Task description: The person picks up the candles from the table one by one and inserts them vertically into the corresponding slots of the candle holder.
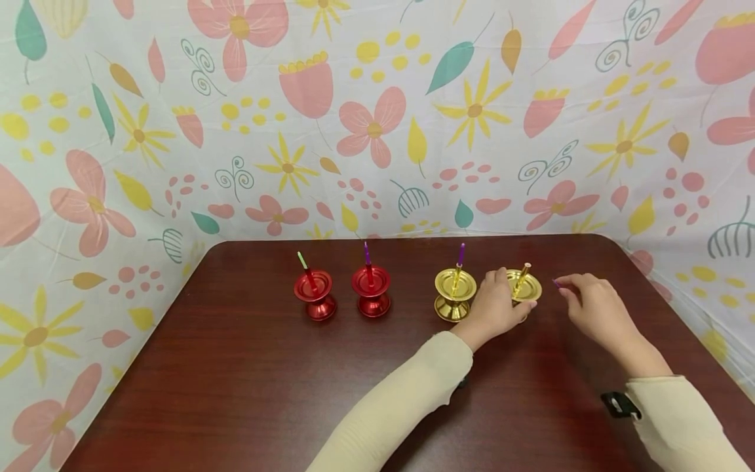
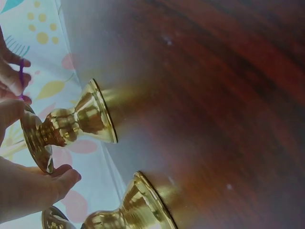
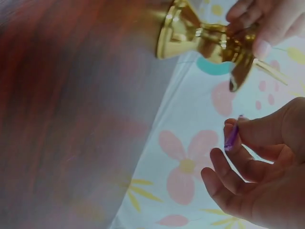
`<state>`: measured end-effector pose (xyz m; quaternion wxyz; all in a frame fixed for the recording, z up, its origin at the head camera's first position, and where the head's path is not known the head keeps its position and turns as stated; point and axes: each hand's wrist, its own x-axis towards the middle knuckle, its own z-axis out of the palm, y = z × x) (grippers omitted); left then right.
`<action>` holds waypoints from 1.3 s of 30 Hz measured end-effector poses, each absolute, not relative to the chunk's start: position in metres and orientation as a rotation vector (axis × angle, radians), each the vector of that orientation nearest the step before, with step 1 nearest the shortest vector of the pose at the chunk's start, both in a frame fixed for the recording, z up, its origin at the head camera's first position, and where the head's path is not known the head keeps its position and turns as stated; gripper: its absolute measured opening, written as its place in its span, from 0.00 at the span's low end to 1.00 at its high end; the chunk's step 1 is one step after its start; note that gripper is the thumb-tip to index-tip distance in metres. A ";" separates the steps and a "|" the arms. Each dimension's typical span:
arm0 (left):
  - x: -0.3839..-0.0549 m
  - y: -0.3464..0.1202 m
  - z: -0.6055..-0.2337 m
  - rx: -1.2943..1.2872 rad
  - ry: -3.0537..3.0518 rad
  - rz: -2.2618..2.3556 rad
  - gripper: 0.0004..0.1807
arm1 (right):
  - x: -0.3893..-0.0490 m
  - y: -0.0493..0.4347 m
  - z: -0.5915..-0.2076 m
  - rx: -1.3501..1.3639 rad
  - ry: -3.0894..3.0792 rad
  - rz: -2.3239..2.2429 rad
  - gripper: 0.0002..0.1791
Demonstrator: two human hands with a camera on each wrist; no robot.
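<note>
My left hand [image 1: 491, 307] grips the plate rim of the rightmost gold candle holder [image 1: 531, 288], thumb on the near side. The left wrist view shows this holder [image 2: 64, 126] with its base on the table and my fingers round its upper plate. A gold tube [image 1: 522, 278] rises tilted from the plate's middle, with no candle showing in it. To its right, my right hand [image 1: 598, 311] pinches a small purple candle [image 3: 232, 137] between thumb and forefinger, apart from the holder.
Left of my left hand stands another gold candle holder [image 1: 453, 308] with a purple candle [image 1: 462, 254]. Farther left are two red holders, one [image 1: 373, 303] with a purple candle [image 1: 367, 253], the other [image 1: 320, 307] with a green candle [image 1: 302, 259]. A flowered cloth [image 1: 377, 177] hangs behind the dark wooden table [image 1: 265, 393].
</note>
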<state>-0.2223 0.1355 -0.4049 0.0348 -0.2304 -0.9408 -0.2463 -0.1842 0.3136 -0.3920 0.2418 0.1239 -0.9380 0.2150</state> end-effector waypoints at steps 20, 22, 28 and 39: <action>-0.223 0.134 -0.406 -0.711 -2.868 -0.764 0.41 | -0.205 0.274 -0.358 0.206 -2.206 1.363 0.10; -0.222 0.134 -0.406 -0.707 -2.871 -0.764 0.41 | -0.208 0.272 -0.358 0.214 -2.149 1.422 0.09; -0.222 0.135 -0.405 -0.701 -2.871 -0.757 0.41 | -0.212 0.268 -0.363 0.218 -2.090 1.452 0.08; -0.223 0.135 -0.405 -0.696 -2.862 -0.747 0.41 | -0.205 0.254 -0.354 0.285 -2.071 1.401 0.07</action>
